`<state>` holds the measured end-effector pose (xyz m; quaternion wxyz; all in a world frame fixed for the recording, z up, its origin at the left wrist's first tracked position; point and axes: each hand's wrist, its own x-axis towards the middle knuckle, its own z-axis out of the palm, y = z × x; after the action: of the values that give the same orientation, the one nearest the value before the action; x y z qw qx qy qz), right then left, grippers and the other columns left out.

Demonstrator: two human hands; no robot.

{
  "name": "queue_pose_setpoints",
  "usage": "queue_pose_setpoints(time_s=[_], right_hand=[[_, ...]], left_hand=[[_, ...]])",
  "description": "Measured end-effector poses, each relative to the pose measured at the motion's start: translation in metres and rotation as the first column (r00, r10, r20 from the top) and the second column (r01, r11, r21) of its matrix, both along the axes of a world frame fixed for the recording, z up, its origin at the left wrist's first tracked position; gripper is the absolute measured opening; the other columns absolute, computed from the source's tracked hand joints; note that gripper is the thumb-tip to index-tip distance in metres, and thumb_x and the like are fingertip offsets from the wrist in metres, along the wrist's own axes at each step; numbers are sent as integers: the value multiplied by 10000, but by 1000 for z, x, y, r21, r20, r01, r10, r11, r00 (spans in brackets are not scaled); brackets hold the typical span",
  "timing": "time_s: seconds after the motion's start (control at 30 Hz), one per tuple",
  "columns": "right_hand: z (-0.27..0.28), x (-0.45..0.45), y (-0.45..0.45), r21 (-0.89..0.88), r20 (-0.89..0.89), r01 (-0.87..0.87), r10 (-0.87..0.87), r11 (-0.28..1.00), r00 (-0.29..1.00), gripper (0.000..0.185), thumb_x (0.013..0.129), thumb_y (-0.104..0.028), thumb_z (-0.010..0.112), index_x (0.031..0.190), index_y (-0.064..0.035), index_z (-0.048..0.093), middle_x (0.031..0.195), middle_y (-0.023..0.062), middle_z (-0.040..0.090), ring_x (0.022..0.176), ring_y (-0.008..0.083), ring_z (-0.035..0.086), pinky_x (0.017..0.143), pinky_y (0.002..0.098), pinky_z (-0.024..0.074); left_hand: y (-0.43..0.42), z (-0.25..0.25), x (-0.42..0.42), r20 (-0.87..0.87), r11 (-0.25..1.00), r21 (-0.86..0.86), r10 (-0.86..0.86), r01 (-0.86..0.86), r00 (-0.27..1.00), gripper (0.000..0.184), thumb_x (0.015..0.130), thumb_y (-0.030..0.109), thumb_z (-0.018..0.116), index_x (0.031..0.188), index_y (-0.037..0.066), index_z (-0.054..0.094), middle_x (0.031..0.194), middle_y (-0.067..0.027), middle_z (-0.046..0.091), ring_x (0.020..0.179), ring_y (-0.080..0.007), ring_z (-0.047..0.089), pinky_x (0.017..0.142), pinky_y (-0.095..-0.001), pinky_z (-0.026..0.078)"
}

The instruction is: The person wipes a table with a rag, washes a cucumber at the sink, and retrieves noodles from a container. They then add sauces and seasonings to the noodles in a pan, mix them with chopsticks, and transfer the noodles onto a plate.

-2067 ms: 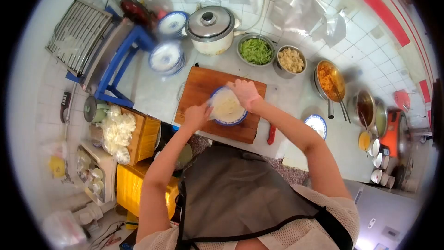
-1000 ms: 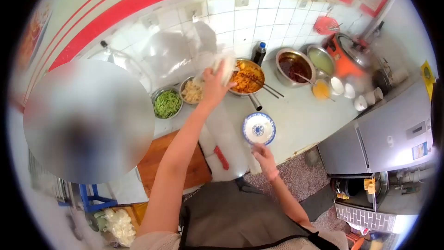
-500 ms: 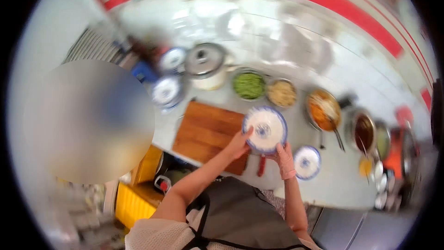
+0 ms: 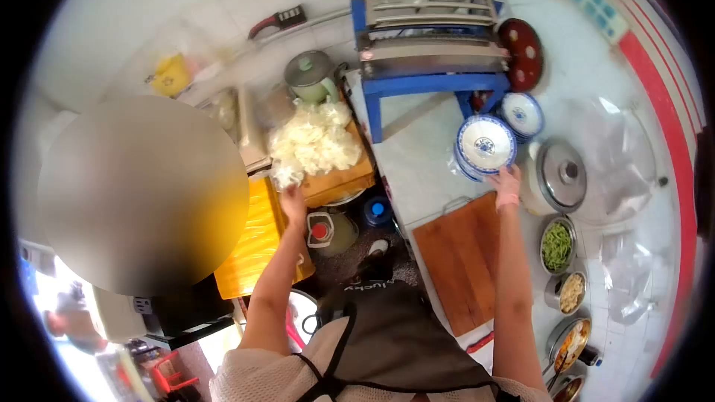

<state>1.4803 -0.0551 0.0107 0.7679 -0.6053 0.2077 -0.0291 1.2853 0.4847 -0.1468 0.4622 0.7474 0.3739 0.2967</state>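
My left hand [image 4: 293,202] reaches forward to the near edge of a clear plastic bag of pale, crumpled food [image 4: 316,141], its fingers closed on the plastic and partly hidden by it. That bag lies on a thick wooden block [image 4: 339,186]. On the other side, my right hand [image 4: 508,182], in a thin glove, grips the near rim of a blue-and-white plate [image 4: 485,146] on top of a stack. Behind this stack stands another stack of similar plates [image 4: 523,115]. A wooden cutting board [image 4: 463,264] lies below my right hand.
A lidded pot [image 4: 560,173] stands right of the plates, with bowls of green shreds [image 4: 556,247] and pale pieces [image 4: 572,292] nearer me. A blue-legged metal rack [image 4: 432,67] stands at the back. A yellow crate [image 4: 257,242] and a red-capped jug [image 4: 322,232] are at lower left.
My view has turned left. Both hands held one plate over the counter; now they are apart, the left at the bag and the right at the plate stack.
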Motion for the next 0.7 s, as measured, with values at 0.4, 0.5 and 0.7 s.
queue_pose_setpoints(time_s=[0.4, 0.5, 0.7], right_hand=[[30, -64, 14, -681, 222, 61, 126, 729, 967, 277, 912, -99, 518, 1166, 1, 562, 1051, 104, 590, 983, 220, 553, 858, 330, 443], [86, 29, 11, -902, 209, 98, 226, 421, 951, 298, 870, -74, 494, 1142, 17, 575, 1132, 201, 575, 1062, 321, 549, 916, 369, 435], [-6, 181, -40, -938, -296, -249, 185, -243, 937, 209, 802, -100, 483, 842, -23, 673, 925, 208, 655, 907, 328, 633, 807, 401, 487]], left_hand=[[72, 45, 65, -620, 940, 246, -35, 237, 784, 286, 817, 190, 565, 962, -46, 636, 906, -231, 661, 825, -386, 634, 739, -434, 504], [70, 50, 32, -445, 813, 389, -246, 433, 861, 306, 815, 165, 585, 1026, -47, 646, 955, -218, 661, 890, -381, 626, 802, -403, 500], [12, 107, 1, -406, 726, 214, -543, 654, 735, 210, 770, 46, 588, 948, -61, 621, 874, -232, 631, 821, -328, 629, 691, -375, 493]])
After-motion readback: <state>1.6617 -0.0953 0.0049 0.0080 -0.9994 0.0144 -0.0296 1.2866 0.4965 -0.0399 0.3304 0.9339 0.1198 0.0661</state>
